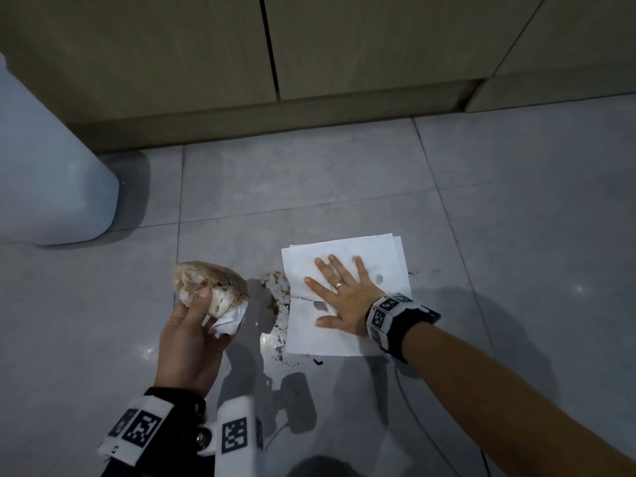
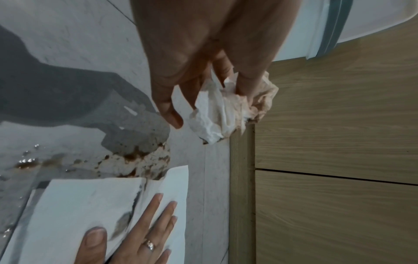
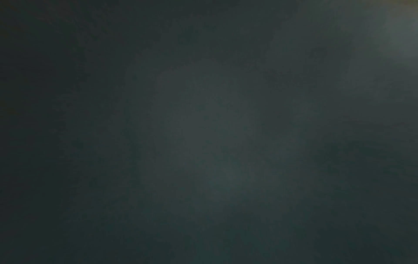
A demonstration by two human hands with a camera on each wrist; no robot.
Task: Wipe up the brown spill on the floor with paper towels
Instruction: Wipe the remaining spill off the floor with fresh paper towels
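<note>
Pressing flat with fingers spread, the right hand (image 1: 344, 297) pins the fresh paper towels (image 1: 347, 270) to the floor (image 1: 499, 208) right of frame centre, likely to soak liquid beneath; grey wet spots show through. Left hand (image 1: 192, 335), lower left of centre, curls around a soiled wad (image 1: 210, 287), held up off the floor, probably to avoid re-smearing. Brown spill (image 1: 275, 294) lies between them, partly under the sheets' left edge. Right wrist view is dark. Cabinets (image 1: 206, 63) fill the top.
</note>
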